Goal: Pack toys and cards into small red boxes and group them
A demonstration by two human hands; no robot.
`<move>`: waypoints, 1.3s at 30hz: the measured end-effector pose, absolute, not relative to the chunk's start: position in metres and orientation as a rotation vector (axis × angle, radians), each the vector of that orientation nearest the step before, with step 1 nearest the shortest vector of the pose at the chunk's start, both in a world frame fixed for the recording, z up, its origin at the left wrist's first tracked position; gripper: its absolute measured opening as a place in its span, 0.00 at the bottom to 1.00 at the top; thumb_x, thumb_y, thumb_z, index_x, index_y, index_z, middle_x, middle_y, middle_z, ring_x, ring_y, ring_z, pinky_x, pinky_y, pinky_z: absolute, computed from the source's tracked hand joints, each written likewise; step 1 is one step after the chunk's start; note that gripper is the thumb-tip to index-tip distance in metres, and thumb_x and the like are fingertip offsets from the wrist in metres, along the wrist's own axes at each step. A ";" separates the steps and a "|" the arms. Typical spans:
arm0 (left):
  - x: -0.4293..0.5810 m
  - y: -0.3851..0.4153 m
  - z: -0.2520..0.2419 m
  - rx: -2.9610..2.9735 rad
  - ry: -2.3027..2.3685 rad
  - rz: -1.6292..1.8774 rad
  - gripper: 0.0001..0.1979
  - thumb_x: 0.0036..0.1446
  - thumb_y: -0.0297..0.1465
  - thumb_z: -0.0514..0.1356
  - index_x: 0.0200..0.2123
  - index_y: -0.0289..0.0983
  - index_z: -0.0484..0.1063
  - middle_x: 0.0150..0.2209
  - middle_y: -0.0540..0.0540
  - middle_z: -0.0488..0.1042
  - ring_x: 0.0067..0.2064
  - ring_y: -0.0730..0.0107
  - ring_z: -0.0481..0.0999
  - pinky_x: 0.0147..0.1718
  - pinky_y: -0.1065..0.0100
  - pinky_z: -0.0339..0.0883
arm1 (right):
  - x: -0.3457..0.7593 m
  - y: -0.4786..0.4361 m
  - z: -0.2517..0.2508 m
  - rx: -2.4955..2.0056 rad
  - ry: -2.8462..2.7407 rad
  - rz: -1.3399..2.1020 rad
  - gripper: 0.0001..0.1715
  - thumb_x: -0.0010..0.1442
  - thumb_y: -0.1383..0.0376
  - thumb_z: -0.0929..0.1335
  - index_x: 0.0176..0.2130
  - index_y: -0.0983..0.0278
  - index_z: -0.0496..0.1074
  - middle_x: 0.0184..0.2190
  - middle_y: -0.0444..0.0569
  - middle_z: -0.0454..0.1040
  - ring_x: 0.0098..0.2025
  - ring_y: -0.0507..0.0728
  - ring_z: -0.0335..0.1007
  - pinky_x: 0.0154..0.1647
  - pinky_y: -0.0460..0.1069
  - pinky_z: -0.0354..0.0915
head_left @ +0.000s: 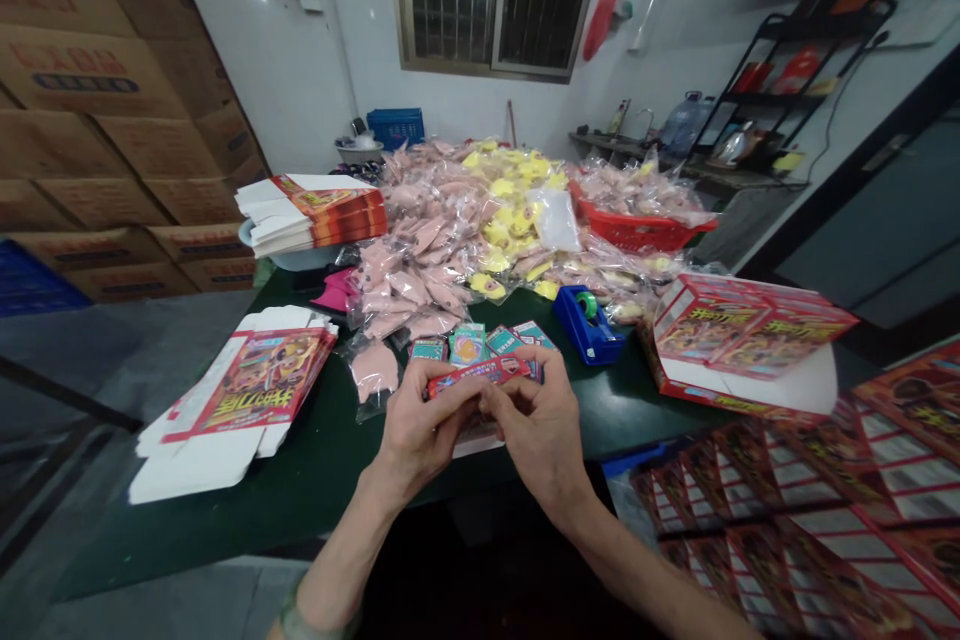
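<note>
Well, from the head camera I see the left hand (416, 425) and right hand (536, 430) held close together over the near edge of the green surface (322, 490), both pinching a narrow red printed card (480, 378) between thumbs and fingertips. That grip seems to keep the card up off the clutter, where I can look straight down on it. Both forearms angle in from the lower corners, wrists bent inward. Just beyond the card lies a row of small teal-and-red cards (480, 345), and beside them a blue tape dispenser (587, 325) sits within easy reach, as I judge it. Flat red-and-white carton blanks (247, 400) lie to the left, a made-up red display box (750, 340) stands to the right, and heaped behind are pink and yellow items in clear bags (442, 260). More printed sheets (810, 520) spread across the lower right.
</note>
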State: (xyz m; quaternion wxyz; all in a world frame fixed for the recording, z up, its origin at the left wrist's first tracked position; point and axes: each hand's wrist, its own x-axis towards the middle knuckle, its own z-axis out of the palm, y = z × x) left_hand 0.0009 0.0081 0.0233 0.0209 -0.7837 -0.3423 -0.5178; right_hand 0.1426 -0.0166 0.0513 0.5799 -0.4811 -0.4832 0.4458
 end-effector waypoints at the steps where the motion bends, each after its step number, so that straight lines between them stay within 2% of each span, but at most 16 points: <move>1: 0.000 0.009 0.024 -2.439 -1.063 -1.563 0.14 0.56 0.25 0.58 0.44 0.44 0.73 0.36 0.47 0.67 0.34 0.72 0.71 0.28 0.72 0.68 | 0.142 -0.016 0.050 -1.125 -1.130 1.039 0.21 0.52 0.64 0.69 0.43 0.59 0.55 0.19 0.36 0.72 0.18 0.52 0.70 0.17 0.44 0.63; 4: -0.001 0.011 0.026 -2.499 -1.077 -1.473 0.16 0.57 0.25 0.57 0.48 0.44 0.71 0.35 0.47 0.65 0.34 0.72 0.70 0.28 0.71 0.68 | 0.142 -0.015 0.048 -1.125 -1.154 1.015 0.21 0.53 0.65 0.68 0.44 0.59 0.55 0.20 0.36 0.72 0.21 0.53 0.72 0.19 0.45 0.65; 8: -0.001 0.011 0.030 -2.593 -1.051 -1.522 0.18 0.56 0.22 0.56 0.49 0.42 0.69 0.36 0.47 0.65 0.35 0.72 0.69 0.29 0.71 0.68 | 0.146 -0.013 0.048 -1.130 -1.199 1.017 0.26 0.53 0.65 0.69 0.48 0.59 0.55 0.21 0.38 0.74 0.23 0.54 0.74 0.22 0.46 0.67; 13: -0.001 0.009 0.035 -2.655 -1.047 -1.601 0.18 0.56 0.21 0.54 0.49 0.39 0.69 0.38 0.45 0.65 0.38 0.70 0.69 0.32 0.69 0.68 | 0.149 -0.010 0.027 -1.218 -1.191 0.964 0.33 0.51 0.60 0.72 0.51 0.59 0.54 0.23 0.39 0.75 0.24 0.55 0.74 0.25 0.48 0.68; 15: 0.003 0.011 0.033 -2.612 -1.056 -1.665 0.17 0.56 0.23 0.54 0.48 0.38 0.71 0.38 0.44 0.66 0.38 0.69 0.70 0.32 0.68 0.68 | 0.147 -0.010 0.005 -1.249 -1.171 0.985 0.30 0.52 0.57 0.71 0.49 0.59 0.55 0.20 0.37 0.72 0.22 0.54 0.72 0.21 0.46 0.65; 18: 0.012 0.018 0.029 -2.427 -1.107 -1.802 0.10 0.54 0.26 0.59 0.40 0.37 0.75 0.33 0.47 0.66 0.33 0.71 0.69 0.29 0.69 0.67 | 0.147 -0.012 -0.033 -1.243 -1.109 1.071 0.23 0.57 0.55 0.66 0.47 0.61 0.54 0.18 0.35 0.67 0.17 0.50 0.64 0.16 0.43 0.59; 20: 0.017 0.020 0.028 -2.311 -1.134 -1.865 0.08 0.51 0.26 0.62 0.37 0.36 0.76 0.30 0.48 0.66 0.31 0.73 0.68 0.27 0.71 0.66 | 0.150 -0.013 -0.050 -1.274 -1.097 1.100 0.27 0.58 0.54 0.65 0.50 0.62 0.52 0.19 0.35 0.67 0.16 0.50 0.61 0.15 0.43 0.57; 22: 0.017 0.019 0.031 -2.252 -1.147 -1.896 0.07 0.51 0.25 0.63 0.36 0.36 0.76 0.30 0.49 0.66 0.31 0.74 0.69 0.26 0.73 0.65 | 0.153 -0.015 -0.054 -1.302 -1.119 1.122 0.33 0.57 0.53 0.65 0.54 0.63 0.49 0.20 0.37 0.69 0.17 0.51 0.63 0.15 0.44 0.59; 24: 0.011 0.012 0.032 -2.185 -1.215 -1.956 0.07 0.52 0.25 0.62 0.36 0.37 0.75 0.32 0.48 0.68 0.32 0.74 0.70 0.29 0.73 0.66 | 0.156 -0.016 -0.047 -1.255 -1.126 1.132 0.37 0.57 0.54 0.66 0.57 0.64 0.47 0.26 0.43 0.73 0.24 0.53 0.70 0.21 0.46 0.66; 26: 0.003 0.003 0.028 -2.040 -1.350 -2.111 0.07 0.52 0.25 0.62 0.36 0.37 0.74 0.34 0.48 0.69 0.36 0.72 0.72 0.35 0.71 0.67 | 0.158 -0.017 -0.032 -1.159 -1.093 1.122 0.39 0.56 0.55 0.67 0.58 0.64 0.47 0.34 0.49 0.76 0.35 0.56 0.75 0.33 0.50 0.71; 28: -0.006 -0.006 0.015 -1.828 -1.522 -2.356 0.07 0.53 0.27 0.61 0.37 0.37 0.72 0.38 0.47 0.71 0.41 0.70 0.73 0.42 0.70 0.67 | 0.162 -0.015 -0.012 -1.088 -1.044 1.099 0.39 0.57 0.56 0.67 0.59 0.64 0.46 0.41 0.54 0.75 0.43 0.58 0.74 0.42 0.52 0.71; 31: -0.016 -0.015 -0.013 -1.783 -1.754 -2.669 0.15 0.53 0.32 0.61 0.45 0.38 0.67 0.43 0.44 0.73 0.44 0.66 0.74 0.43 0.68 0.69 | 0.173 -0.006 0.017 -1.077 -1.115 0.895 0.36 0.59 0.59 0.66 0.60 0.64 0.49 0.49 0.57 0.72 0.47 0.59 0.72 0.46 0.53 0.70; 33: -0.025 -0.018 -0.026 -2.060 -1.911 -2.607 0.21 0.51 0.33 0.63 0.48 0.39 0.65 0.43 0.43 0.74 0.43 0.64 0.76 0.42 0.66 0.71 | 0.182 0.005 0.035 -1.068 -1.304 0.609 0.31 0.59 0.63 0.66 0.59 0.64 0.54 0.52 0.57 0.69 0.50 0.59 0.70 0.48 0.53 0.69; 35: -0.034 -0.021 -0.027 -2.213 -2.021 -2.362 0.23 0.50 0.32 0.63 0.50 0.40 0.65 0.44 0.43 0.75 0.45 0.62 0.76 0.45 0.64 0.70 | 0.187 0.016 0.052 -0.993 -1.584 0.302 0.27 0.58 0.67 0.66 0.56 0.63 0.60 0.55 0.56 0.67 0.54 0.60 0.67 0.52 0.54 0.67; 39: -0.040 -0.022 0.000 -2.228 -1.976 -2.044 0.30 0.45 0.33 0.66 0.54 0.41 0.64 0.54 0.41 0.68 0.53 0.57 0.70 0.52 0.62 0.65 | 0.167 0.022 0.080 -0.703 -2.135 0.069 0.26 0.59 0.72 0.63 0.57 0.65 0.59 0.50 0.54 0.72 0.51 0.56 0.69 0.52 0.50 0.67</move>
